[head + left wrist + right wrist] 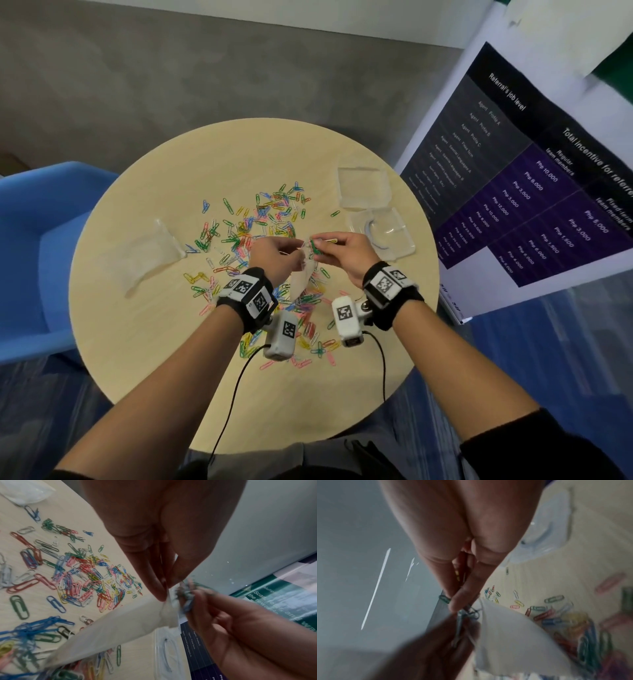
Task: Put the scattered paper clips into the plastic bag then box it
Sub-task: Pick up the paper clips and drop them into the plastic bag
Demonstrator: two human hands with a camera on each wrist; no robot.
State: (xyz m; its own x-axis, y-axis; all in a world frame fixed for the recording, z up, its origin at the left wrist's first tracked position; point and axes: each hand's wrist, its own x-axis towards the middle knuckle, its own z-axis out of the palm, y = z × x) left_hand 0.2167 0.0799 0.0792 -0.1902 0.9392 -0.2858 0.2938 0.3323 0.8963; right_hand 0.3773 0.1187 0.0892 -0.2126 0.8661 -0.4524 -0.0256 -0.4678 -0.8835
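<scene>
Coloured paper clips (pixel 260 222) lie scattered over the middle of the round wooden table (pixel 144 349). My left hand (pixel 277 255) pinches the top edge of a clear plastic bag (pixel 303 277), which hangs down over the clips; the bag (pixel 109 632) shows in the left wrist view, and the same bag (pixel 513 635) in the right wrist view. My right hand (pixel 337 250) pinches a small bunch of clips (pixel 315 248) right at the bag's mouth. That bunch (pixel 187 596) looks blurred beside my left fingertips (pixel 159 593). The bunch (pixel 464 614) sticks out below my right fingertips (pixel 458 601).
A second clear bag (pixel 150 253) lies on the table's left. Two clear plastic box parts sit at the right: one (pixel 364 188) farther back, one (pixel 383 233) close to my right hand. A blue chair (pixel 37 246) stands left, a poster board (pixel 534 192) right.
</scene>
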